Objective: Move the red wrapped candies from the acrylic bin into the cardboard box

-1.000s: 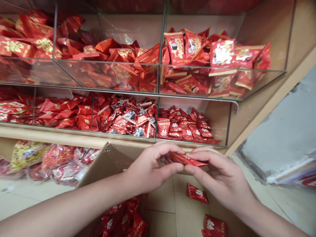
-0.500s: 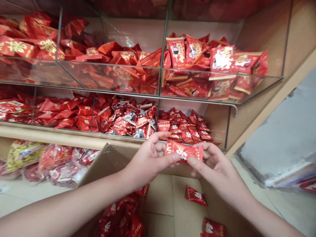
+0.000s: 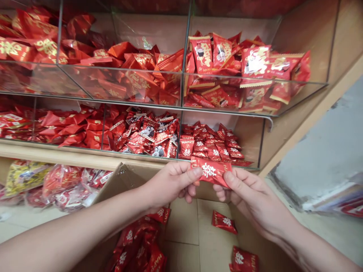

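A small red candy packet (image 3: 210,170) with a white double-happiness character is stretched between my two hands, above an open cardboard box (image 3: 184,226). My left hand (image 3: 181,179) pinches its left end between thumb and fingers. At the other end, my right hand (image 3: 236,185) grips it with the thumb on top. Similar red packets lie in the box: a pile (image 3: 138,245) at the left, a single packet (image 3: 224,221) at the right, and another packet (image 3: 244,260) nearer to me. Just beyond my hands, matching packets (image 3: 211,145) fill the lower right shelf compartment.
A wooden shelf with clear dividers holds red packets in an upper right compartment (image 3: 244,62), an upper middle one (image 3: 141,75) and a lower middle one (image 3: 147,132). Clear bags of packets (image 3: 64,181) sit under the shelf at left. A grey wall (image 3: 331,139) stands at right.
Both hands now pinch the packet nearer its ends, and its face shows more fully. My left index finger, stretched out before, has curled in. The view has shifted slightly.
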A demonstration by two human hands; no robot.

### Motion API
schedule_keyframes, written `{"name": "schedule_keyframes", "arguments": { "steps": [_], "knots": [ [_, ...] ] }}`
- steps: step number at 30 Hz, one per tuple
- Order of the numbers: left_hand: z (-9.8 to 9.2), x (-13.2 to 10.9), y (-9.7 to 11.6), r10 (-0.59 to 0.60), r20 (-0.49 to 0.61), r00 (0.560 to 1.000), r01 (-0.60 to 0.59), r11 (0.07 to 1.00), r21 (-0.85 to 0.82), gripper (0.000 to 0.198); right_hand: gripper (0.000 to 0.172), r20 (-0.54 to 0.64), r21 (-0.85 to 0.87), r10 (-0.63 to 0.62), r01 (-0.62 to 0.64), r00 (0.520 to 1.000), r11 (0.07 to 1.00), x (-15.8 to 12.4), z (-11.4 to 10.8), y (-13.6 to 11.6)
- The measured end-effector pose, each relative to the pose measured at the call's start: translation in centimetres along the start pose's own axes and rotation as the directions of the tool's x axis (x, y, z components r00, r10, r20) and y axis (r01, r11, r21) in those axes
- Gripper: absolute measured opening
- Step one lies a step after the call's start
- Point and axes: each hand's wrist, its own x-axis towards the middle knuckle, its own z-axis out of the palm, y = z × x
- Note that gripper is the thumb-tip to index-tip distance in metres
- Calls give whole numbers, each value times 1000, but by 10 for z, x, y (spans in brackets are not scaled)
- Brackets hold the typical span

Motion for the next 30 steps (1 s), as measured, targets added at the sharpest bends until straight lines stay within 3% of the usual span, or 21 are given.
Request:
{"name": "schedule_keyframes", "arguments": {
  "steps": [5,9,12,16,21,24,27,30],
  "knots": [
    [-4,-2,5,23,110,994,-24,1000,5,28,20,52,77,16,-20,999,997,2,-6,0],
    [-4,-5,6,57,161,985,-74,992,100,20,18,217,-178,-25,65,976,982,3,-11,0],
    [-2,-5,4,103,252,962,-131,986,99,13,18,314,-389,-43,170,948,906,0,-9,0],
    [2,-6,3,75,174,982,-93,991,98,8,18,330,-495,-87,251,940,832,-3,-6,-1],
    [7,-9,3,78,212,974,-88,995,40,11,19,405,-292,-36,166,914,942,-1,-7,-6],
    [8,-9,1,86,204,975,-96,995,35,16,22,374,-238,16,79,927,968,0,-9,-3],
    [5,-6,-2,95,168,981,-114,987,110,21,26,279,-334,26,72,960,940,0,-10,1],
    [1,-3,-4,88,96,991,-104,979,177,21,29,258,-574,-10,162,966,802,3,-12,-7]
  ]
}}
